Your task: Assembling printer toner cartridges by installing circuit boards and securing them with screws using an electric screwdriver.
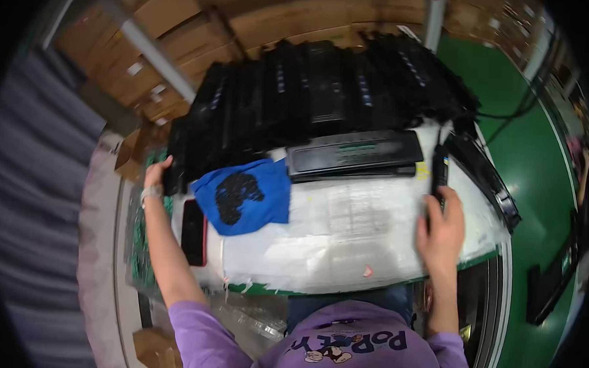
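My right hand (443,233) is closed around the lower end of a black, stick-shaped electric screwdriver (440,165), at the right of the white-covered table (344,252). Out to the left, my left hand (155,176) grips the outer edge of a long black plastic casing (179,156), thumb on top; the other fingers are partly hidden. Beside that casing lies a blue cloth (272,206) bearing a heap of small black pieces (231,198), too fine to make out. Between my hands, toward the back, a black panel (355,152) rests on another black part.
A dense row of black casings (325,87) fills the table's back. Another black casing (485,176) lies slanted at the right edge. A dark phone (192,232) with a red rim sits near my left forearm. Cardboard boxes (164,14) stand behind; a cable (508,116) hangs at right.
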